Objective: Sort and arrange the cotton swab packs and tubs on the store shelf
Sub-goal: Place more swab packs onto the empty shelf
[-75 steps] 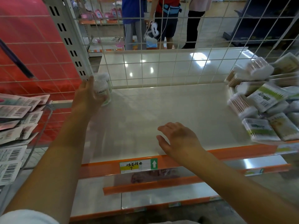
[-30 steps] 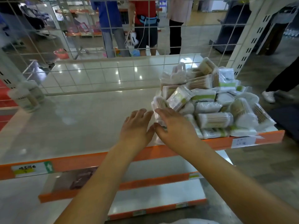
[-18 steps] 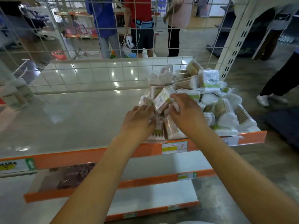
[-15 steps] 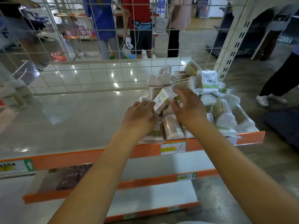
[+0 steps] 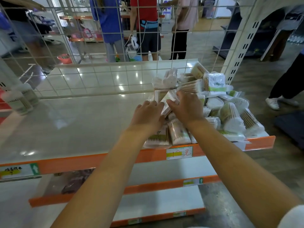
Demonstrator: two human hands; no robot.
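A heap of cotton swab packs and round tubs (image 5: 230, 116) covers the right end of the white shelf (image 5: 82, 122). Both my hands are at the heap's left side. My right hand (image 5: 187, 107) pinches a flat cotton swab pack (image 5: 167, 100) with a green and white label, lifted slightly above the heap. My left hand (image 5: 148, 114) lies beside it, fingers nearly straight, fingertips touching the pack's left edge. Two clear tubs of swabs (image 5: 21, 101) stand upright at the shelf's far left, by the back grid.
A white wire grid (image 5: 98, 46) backs the shelf, and a slotted upright post (image 5: 241, 46) rises at the right rear. The shelf's front has an orange edge (image 5: 98, 160); lower shelves (image 5: 164, 170) jut out below. Several people stand behind the grid; a person's legs (image 5: 287, 83) are at the right.
My left hand left the tubs at the far left and joined my right hand at the heap. Both hands dug in and lifted one flat pack.
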